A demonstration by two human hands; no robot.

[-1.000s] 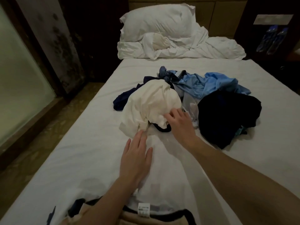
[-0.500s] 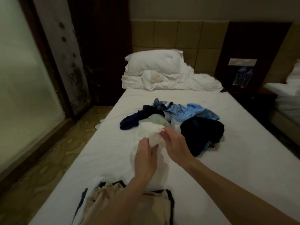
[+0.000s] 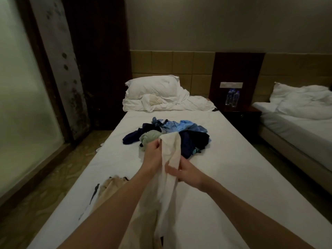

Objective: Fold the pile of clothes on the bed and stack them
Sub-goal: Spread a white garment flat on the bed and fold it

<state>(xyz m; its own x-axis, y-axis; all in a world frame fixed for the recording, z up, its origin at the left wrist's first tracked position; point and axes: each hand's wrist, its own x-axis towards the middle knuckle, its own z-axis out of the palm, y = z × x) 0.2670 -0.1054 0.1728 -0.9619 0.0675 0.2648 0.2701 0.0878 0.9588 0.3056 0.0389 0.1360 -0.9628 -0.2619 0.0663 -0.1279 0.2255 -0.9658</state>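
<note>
1. The white garment [image 3: 170, 159] hangs bunched between both hands above the bed [image 3: 224, 177], its lower length trailing toward the person. The left hand [image 3: 152, 155] pinches its upper edge with fingers pressed together; the right hand [image 3: 186, 174] has fingers curled shut round the cloth lower down. Held as a rope like this, it may get laid down twisted, and the fold would come out crooked.
2. The trailing end drapes near the beige garment [image 3: 111, 187] lying at the near left edge of the bed. A swing could drag it askew or push it toward the edge.
3. The pile of clothes [image 3: 179, 133] sits mid-bed, just beyond the hands: pale green, navy, light blue and black pieces tangled together. Spreading the white garment forward risks covering or snagging them.
4. The light is dim and white cloth on a white sheet hides seams, so an edge or sleeve is easily misjudged.
</note>
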